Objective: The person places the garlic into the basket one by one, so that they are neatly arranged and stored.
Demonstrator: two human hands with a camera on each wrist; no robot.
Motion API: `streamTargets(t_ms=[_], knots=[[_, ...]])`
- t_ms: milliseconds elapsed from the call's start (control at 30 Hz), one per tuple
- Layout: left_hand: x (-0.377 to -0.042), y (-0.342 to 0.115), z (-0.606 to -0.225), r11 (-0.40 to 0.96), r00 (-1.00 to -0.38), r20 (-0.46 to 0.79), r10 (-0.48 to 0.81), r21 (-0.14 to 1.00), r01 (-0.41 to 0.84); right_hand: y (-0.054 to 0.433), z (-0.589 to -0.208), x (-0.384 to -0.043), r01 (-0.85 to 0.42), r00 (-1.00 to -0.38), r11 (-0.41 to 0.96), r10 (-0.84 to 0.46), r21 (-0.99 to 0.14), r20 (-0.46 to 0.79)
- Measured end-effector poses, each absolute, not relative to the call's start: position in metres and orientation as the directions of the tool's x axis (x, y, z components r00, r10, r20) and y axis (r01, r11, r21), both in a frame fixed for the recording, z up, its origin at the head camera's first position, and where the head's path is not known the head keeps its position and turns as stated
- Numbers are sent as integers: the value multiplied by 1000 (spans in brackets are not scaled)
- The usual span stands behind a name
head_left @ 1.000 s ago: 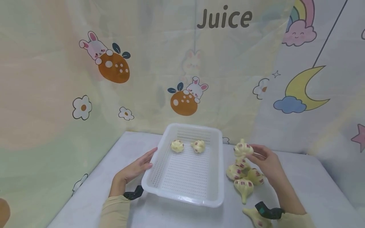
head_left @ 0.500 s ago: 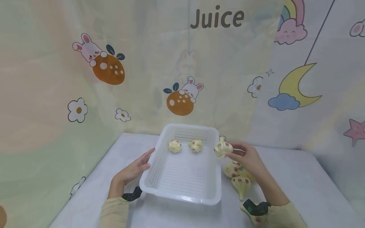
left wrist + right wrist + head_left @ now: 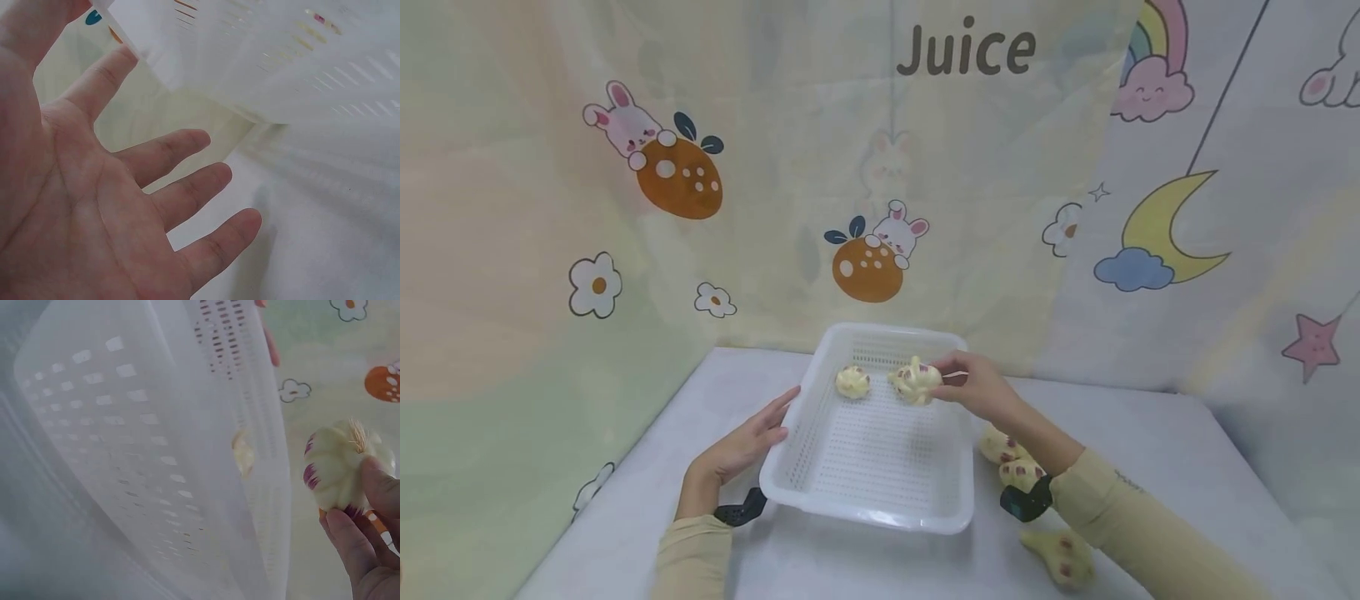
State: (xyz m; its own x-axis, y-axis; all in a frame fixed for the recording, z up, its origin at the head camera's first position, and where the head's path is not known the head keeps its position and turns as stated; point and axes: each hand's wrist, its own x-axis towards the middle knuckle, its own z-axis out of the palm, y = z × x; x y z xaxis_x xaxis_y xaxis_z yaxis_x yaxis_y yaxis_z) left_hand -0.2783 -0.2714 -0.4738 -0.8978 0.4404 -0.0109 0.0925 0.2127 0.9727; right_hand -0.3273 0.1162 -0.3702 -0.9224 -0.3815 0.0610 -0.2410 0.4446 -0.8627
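In the head view my right hand (image 3: 977,386) pinches a garlic bulb (image 3: 921,382) between thumb and fingers, above the far part of a white perforated plastic basket (image 3: 865,515). Its root tuft and purple-streaked cloves show in the right wrist view, where the held bulb (image 3: 337,469) is beyond the basket rim. Another garlic bulb (image 3: 852,382) lies inside the basket on the left; a second one there is mostly hidden behind the held bulb. My left hand (image 3: 741,446) touches the basket's left rim, its fingers extended and spread in the left wrist view.
To the right of the basket, several garlic bulbs (image 3: 1000,444) lie on the white table (image 3: 1150,467), partly hidden by my right forearm. A lone garlic bulb (image 3: 1063,558) lies nearer the front. A printed curtain (image 3: 760,167) stands behind the table.
My right hand has carried the garlic bulb leftward from above the pile on the right to over the basket. The left hand keeps touching the rim.
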Motion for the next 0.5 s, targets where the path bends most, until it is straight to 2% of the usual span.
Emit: streamTargets(t_ms=[267, 500], knots=[[-275, -270, -472, 238, -907, -28, 420, 968, 80, 84, -372, -340, -269, -914, 482, -401, -834, 63], [-274, -270, -470, 230, -908, -28, 418, 970, 76, 57, -369, -358, -230, -946, 506, -317, -831, 69]])
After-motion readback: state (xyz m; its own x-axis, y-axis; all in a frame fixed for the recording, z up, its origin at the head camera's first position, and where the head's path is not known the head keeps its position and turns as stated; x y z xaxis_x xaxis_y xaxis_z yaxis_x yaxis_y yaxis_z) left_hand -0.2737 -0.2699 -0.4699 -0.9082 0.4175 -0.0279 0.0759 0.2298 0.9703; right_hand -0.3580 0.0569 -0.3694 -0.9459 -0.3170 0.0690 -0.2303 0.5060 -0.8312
